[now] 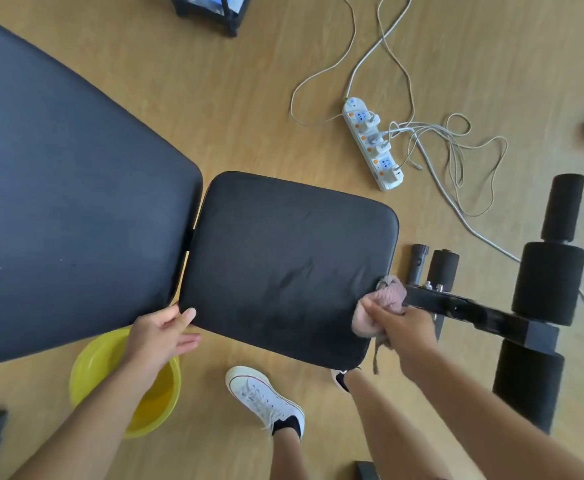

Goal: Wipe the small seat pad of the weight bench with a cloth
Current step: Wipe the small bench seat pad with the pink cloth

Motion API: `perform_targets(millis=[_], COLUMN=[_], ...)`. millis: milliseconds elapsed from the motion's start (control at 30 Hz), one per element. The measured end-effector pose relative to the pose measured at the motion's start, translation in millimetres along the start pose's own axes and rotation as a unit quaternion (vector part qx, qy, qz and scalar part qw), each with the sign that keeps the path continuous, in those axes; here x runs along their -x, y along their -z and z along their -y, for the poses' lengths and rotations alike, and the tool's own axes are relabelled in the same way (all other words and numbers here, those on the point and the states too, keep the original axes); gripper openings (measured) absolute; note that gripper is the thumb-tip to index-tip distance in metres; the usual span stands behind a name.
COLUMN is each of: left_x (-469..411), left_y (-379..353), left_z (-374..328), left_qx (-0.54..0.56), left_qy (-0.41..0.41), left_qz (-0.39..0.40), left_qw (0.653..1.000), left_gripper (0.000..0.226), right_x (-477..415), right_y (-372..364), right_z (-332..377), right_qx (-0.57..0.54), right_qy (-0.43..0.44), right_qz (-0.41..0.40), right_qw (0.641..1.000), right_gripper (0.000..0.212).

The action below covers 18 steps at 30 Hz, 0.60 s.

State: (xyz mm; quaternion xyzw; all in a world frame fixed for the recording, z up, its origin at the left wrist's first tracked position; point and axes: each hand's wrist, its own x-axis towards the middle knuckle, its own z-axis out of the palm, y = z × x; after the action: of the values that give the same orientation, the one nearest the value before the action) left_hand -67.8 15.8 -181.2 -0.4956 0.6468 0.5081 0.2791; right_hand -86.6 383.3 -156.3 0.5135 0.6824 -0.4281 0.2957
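Small seat pad (283,265): black, rounded-square, padded vinyl cushion of the weight bench, lying centre frame above a light wooden floor (249,98), separated by a narrow gap from the long black backrest pad (68,202) to its left. Surface shows faint creases near the middle. Pink fluffy cloth (382,301): bunched, pressed against the pad's near right corner, a loose strand hanging below. Right hand (401,327): grip closed around the cloth, fingers curled over the bundle, placed just at the pad's right edge beside the black metal frame bar (474,310). Left hand (160,336): grip loosely open, holding nothing else, thumb resting on the pad's near left corner, fingers under or beside the edge. Yellow plastic basin (86,368): on the floor below the left forearm, partly hidden by it. Black foam rollers (548,282): on the frame, right of the pad. White power strip (373,143) with tangled white cables: on the floor beyond the pad. White sneaker (262,396): on the floor near the pad's near edge.
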Motion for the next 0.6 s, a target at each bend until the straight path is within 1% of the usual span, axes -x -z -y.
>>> perform_targets(millis=[67,133,167,233,267,333,400,433,467,500,533,567,600], left_x=[2,1,1,1,-1,-2,-4,-4,-4,-4,-4,-3,-2], left_y=[0,2,2,2,2,2,2,3,4,4,5,5,5], left_z=[-2,-1,-1,-1,0,1,3,3,4,4,4,3,3], left_qx=[0.007,0.005,0.003,-0.006,-0.008,-0.005,0.003,0.01,0.014,0.014,0.012,0.01,0.001], left_qy=[0.0,-0.004,-0.004,-0.004,-0.005,-0.006,-0.005,-0.002,0.001,0.003,0.001,0.0,-0.004], left_qz=[0.003,0.003,0.005,0.003,0.002,0.0,-0.004,-0.007,-0.008,-0.008,-0.007,-0.006,-0.006], left_qw=[1.0,1.0,1.0,1.0,1.0,1.0,1.0,1.0,1.0,1.0,1.0,1.0,1.0], left_gripper=[0.063,0.063,0.063,0.063,0.062,0.062,0.062,0.062,0.062,0.062,0.062,0.062,0.062], right_x=[20,35,41,45,45,47,56,61,68,77,76,71,72], right_y=[-18,-38,-47,-60,-64,-68,-71,-73,-78,-85,-98,-107,-122], right_z=[-36,-54,-57,-58,-57,-55,-55,-63,-75,-80,-87,-101,-104], right_qx=[-0.049,-0.16,-0.218,-0.284,-0.303,-0.319,-0.328,-0.341,-0.365,-0.416,-0.47,-0.471,-0.451], right_qy=[-0.072,-0.146,-0.162,-0.18,-0.184,-0.194,-0.209,-0.218,-0.219,-0.256,-0.29,-0.301,-0.295], right_qz=[-0.009,-0.037,-0.054,-0.088,-0.104,-0.128,-0.121,-0.111,-0.071,-0.005,0.059,0.086,0.118], right_qw=[0.996,0.976,0.961,0.938,0.929,0.919,0.913,0.908,0.902,0.873,0.832,0.825,0.834], right_gripper=[0.048,0.045,0.044,0.036,0.032,0.037,0.038,0.04,0.05,0.067,0.085,0.096,0.098])
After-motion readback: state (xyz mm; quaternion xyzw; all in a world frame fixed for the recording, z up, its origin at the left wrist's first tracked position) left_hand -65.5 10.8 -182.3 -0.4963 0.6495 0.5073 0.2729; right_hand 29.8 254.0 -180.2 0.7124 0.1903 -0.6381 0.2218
